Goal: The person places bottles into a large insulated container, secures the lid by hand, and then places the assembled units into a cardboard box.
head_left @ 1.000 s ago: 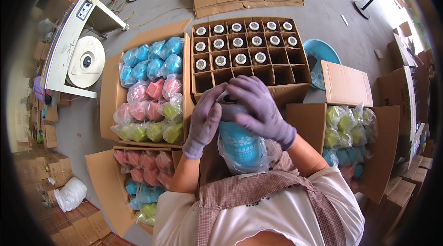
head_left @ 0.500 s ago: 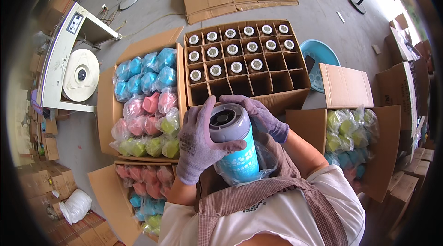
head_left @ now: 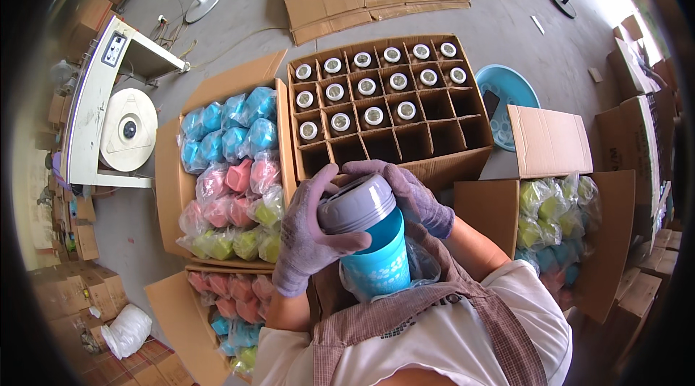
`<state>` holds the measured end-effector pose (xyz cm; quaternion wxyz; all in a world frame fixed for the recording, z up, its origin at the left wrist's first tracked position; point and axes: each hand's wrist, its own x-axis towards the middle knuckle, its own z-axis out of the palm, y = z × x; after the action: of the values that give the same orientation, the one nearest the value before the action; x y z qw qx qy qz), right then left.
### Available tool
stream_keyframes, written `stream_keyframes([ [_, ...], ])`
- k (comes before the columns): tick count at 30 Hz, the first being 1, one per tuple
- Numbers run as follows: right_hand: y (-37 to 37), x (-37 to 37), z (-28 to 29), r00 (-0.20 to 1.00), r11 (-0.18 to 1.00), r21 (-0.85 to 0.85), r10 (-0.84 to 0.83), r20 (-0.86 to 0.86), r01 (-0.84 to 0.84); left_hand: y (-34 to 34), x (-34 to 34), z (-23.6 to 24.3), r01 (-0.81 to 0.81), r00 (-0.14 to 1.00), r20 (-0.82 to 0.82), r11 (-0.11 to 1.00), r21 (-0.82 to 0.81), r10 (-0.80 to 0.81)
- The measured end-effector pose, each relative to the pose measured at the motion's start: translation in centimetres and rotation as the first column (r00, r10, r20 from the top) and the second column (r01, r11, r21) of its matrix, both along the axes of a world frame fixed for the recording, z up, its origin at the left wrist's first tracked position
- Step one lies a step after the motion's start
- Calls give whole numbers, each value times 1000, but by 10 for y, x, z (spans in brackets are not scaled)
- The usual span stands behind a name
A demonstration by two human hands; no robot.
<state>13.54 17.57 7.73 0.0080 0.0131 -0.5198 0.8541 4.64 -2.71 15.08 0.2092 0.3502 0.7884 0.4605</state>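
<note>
A grey ring-shaped lid [head_left: 356,206] is tilted up off the mouth of a blue cylindrical container [head_left: 380,266] with a white flower pattern. My left hand [head_left: 308,232], in a grey work glove, wraps the lid's left side with the thumb across its front. On the lid's far right edge rests my right hand [head_left: 418,198], gloved too, its fingers curled. The container stands upright against my apron, its lower part inside a clear plastic bag [head_left: 426,263]. Part of the blue mouth shows below the raised lid.
Ahead is a divided carton [head_left: 391,89] holding several white-topped bottles. Bagged blue, pink and green pieces fill a carton [head_left: 168,191] at left, another carton [head_left: 170,306] below it and one at right [head_left: 615,241]. A blue basin [head_left: 507,75] sits beyond; a white machine [head_left: 129,129] stands left.
The grey lid has come up from the blue container and tipped, exposing part of its mouth. Both hands have stayed on the lid. The view has shifted slightly.
</note>
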Motion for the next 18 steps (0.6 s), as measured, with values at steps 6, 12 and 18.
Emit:
stream_keyframes([
  [6,33,-26,5,996,982,176,79,-31,-72,0,4,-16,-12,992,128,982,189,-13],
  [12,133,-93,-111,804,187,950,-587,-96,250,-20,11,-94,-480,860,374,800,358,349],
  [18,159,-120,-204,850,-252,867,-436,295,-430,-34,3,-139,-335,932,-93,931,146,350],
])
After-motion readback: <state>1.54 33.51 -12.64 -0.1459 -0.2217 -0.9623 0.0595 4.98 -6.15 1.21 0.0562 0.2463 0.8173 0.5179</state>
